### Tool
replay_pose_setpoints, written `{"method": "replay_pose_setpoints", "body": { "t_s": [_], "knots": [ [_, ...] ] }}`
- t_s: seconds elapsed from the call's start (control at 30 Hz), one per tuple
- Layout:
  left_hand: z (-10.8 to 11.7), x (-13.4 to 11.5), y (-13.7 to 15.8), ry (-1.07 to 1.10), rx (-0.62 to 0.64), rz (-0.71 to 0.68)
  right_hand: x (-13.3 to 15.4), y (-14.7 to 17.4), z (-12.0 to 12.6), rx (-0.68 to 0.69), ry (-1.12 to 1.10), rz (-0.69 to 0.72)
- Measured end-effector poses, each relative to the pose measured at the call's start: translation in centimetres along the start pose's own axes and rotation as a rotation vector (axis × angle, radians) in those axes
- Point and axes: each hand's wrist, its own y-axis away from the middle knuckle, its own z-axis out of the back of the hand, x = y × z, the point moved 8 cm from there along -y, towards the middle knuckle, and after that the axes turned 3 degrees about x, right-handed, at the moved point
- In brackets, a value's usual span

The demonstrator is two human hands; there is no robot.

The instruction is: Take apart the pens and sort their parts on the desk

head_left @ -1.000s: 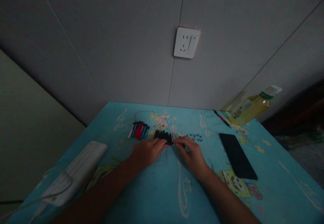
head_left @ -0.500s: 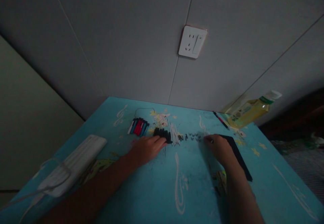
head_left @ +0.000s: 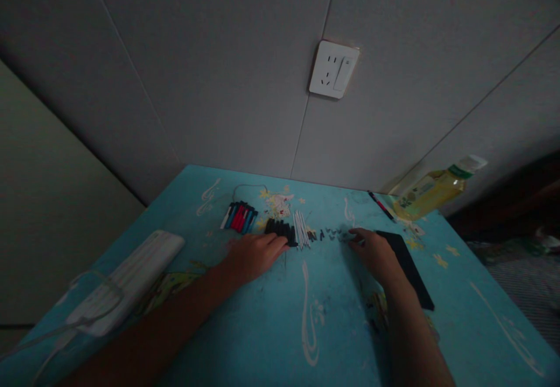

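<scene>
My left hand (head_left: 258, 254) lies on the blue table with its fingers stretched out against a row of short black tubes (head_left: 281, 231), partly covering their near end. A bundle of thin white rods (head_left: 301, 229) lies just right of them, with a few tiny dark pieces (head_left: 311, 236) alongside. Farther right are several small grey clip-like pieces (head_left: 333, 234), too small to name surely. Beside them my right hand (head_left: 371, 251) hovers low, thumb and forefinger apart, with nothing visible between them. Black, red, blue and white barrels (head_left: 239, 218) lie in a row at left.
A white power strip (head_left: 126, 282) with cables lies at the left. A flat black board (head_left: 406, 267) is beside my right forearm. Behind it are a red-and-black pen (head_left: 381, 206) and a bottle of yellow liquid (head_left: 431, 191). A wall socket (head_left: 333, 69) is above the table.
My right hand's fingers have opened from a closer pinch and shifted slightly left beside the small grey pieces. My left hand has stayed at the black tubes.
</scene>
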Motion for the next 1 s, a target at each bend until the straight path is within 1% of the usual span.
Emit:
{"method": "replay_pose_setpoints", "body": {
  "t_s": [0.27,0.37,0.4,0.47,0.53,0.57,0.6,0.67,0.73,0.77,0.83,0.93,1.0],
  "knots": [
    [0.2,-0.3,-0.1,0.016,0.018,-0.022,0.1,0.0,-0.2,0.007,-0.003,0.023],
    [0.1,-0.3,-0.1,0.028,0.02,-0.026,0.4,0.3,0.5,0.003,-0.002,0.041],
    [0.0,-0.3,-0.2,0.033,0.029,-0.029,0.8,0.6,1.0,-0.026,0.008,0.042],
    [-0.1,-0.3,-0.2,0.044,0.054,-0.03,2.2,1.3,2.7,-0.164,0.022,0.04],
    [-0.2,-0.4,-0.3,0.06,0.07,-0.033,4.9,2.6,4.1,-0.352,-0.021,0.075],
    [-0.2,-0.5,-0.3,0.072,0.075,-0.038,6.7,3.4,4.4,-0.418,-0.083,0.125],
    [-0.1,-0.7,-0.3,0.086,0.077,-0.048,8.7,4.1,4.0,-0.416,-0.156,0.209],
    [0.0,-1.1,-0.3,0.118,0.074,-0.077,13.0,5.3,2.2,-0.312,-0.285,0.4],
    [0.1,-1.5,-0.3,0.15,0.069,-0.121,16.0,6.3,0.3,-0.219,-0.319,0.507],
    [0.1,-1.7,-0.2,0.16,0.067,-0.143,16.8,6.6,-0.6,-0.177,-0.331,0.523],
    [0.1,-2.0,-0.2,0.168,0.066,-0.185,17.1,6.6,-1.9,-0.108,-0.345,0.501],
    [0.1,-2.1,-0.2,0.155,0.054,-0.204,16.0,5.9,-3.3,-0.012,-0.35,0.419],
    [0.0,-2.0,-0.2,0.155,0.044,-0.195,15.4,5.5,-3.8,0.03,-0.357,0.39]
  ]
}}
